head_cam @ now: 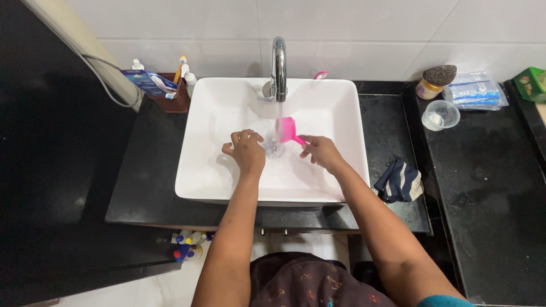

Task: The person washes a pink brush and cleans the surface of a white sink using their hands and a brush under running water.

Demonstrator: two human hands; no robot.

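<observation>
One pink plastic scoop (289, 129) sits under the running water in the middle of the white basin (216, 176), its handle pointing toward 4 o'clock. The right hand (321, 152) has its grip pinched shut on that handle, thumb and forefinger closed around it and the other fingers curled loosely. At 9 o'clock from the scoop, the left hand (245, 150) hovers with fingers bent over a small clear thing at the drain (274, 149); whether its grip actually closes on anything I cannot tell. One chrome tap (278, 68) stands at 12 o'clock, one stream falling from it onto the scoop.

Outward on the black desk (148, 170): at 10 o'clock one brown holder (177, 96) with brushes and tubes, too crowded to count. At 3 o'clock lies one folded striped cloth (400, 181). At 2 o'clock stand one jar with a dark lid (435, 81), one clear plastic cup (441, 115), one clear packet (476, 91) and one green box (532, 82) at the edge. At 7 o'clock, below the desk, a few small bottles (190, 244) cluster on the floor.
</observation>
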